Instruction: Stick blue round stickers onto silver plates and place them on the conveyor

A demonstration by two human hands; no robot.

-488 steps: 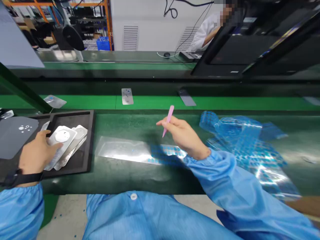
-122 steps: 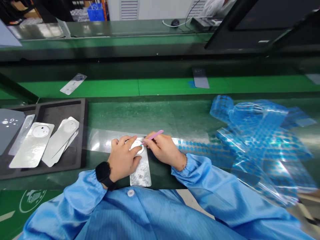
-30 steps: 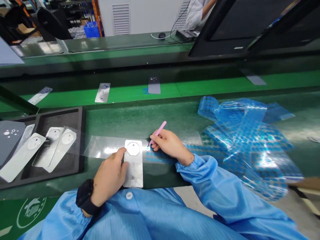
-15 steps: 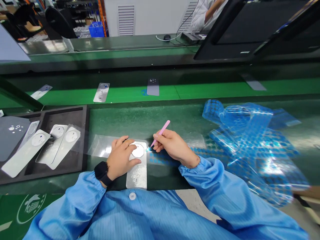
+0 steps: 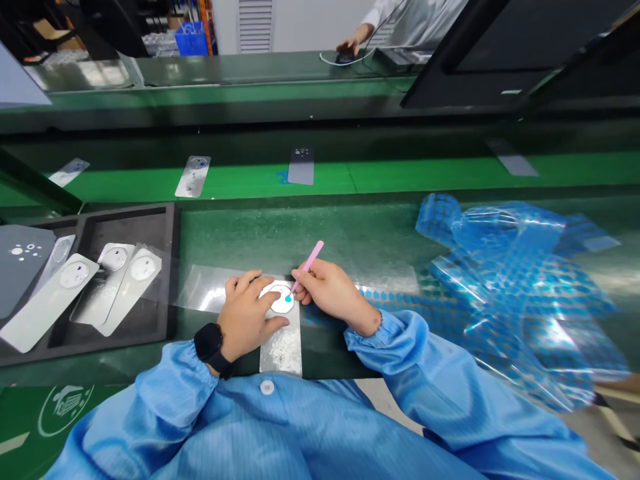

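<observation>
My left hand (image 5: 249, 317) lies on a silver metal plate (image 5: 281, 348), fingers spread, with the thumb across it just below a round white disc (image 5: 277, 293). The plate rests on a clear film strip (image 5: 205, 287) on the green bench. My right hand (image 5: 333, 290) holds pink tweezers (image 5: 310, 263) in a pencil grip. Their tip touches a small cyan dot (image 5: 289, 299) on the disc. The plate's upper edge is partly hidden by my fingers.
A black foam tray (image 5: 173, 280) at left holds a grey plate (image 5: 23, 267) and several silver plates. A crumpled blue-dotted film (image 5: 515, 287) lies at right. Plates ride a green belt (image 5: 250, 180) behind. A co-worker's hand (image 5: 349, 47) rests far back.
The tweezers' tip has moved left from beside the plate onto the white disc, and a cyan dot now shows there. The plates on the belt sit further left.
</observation>
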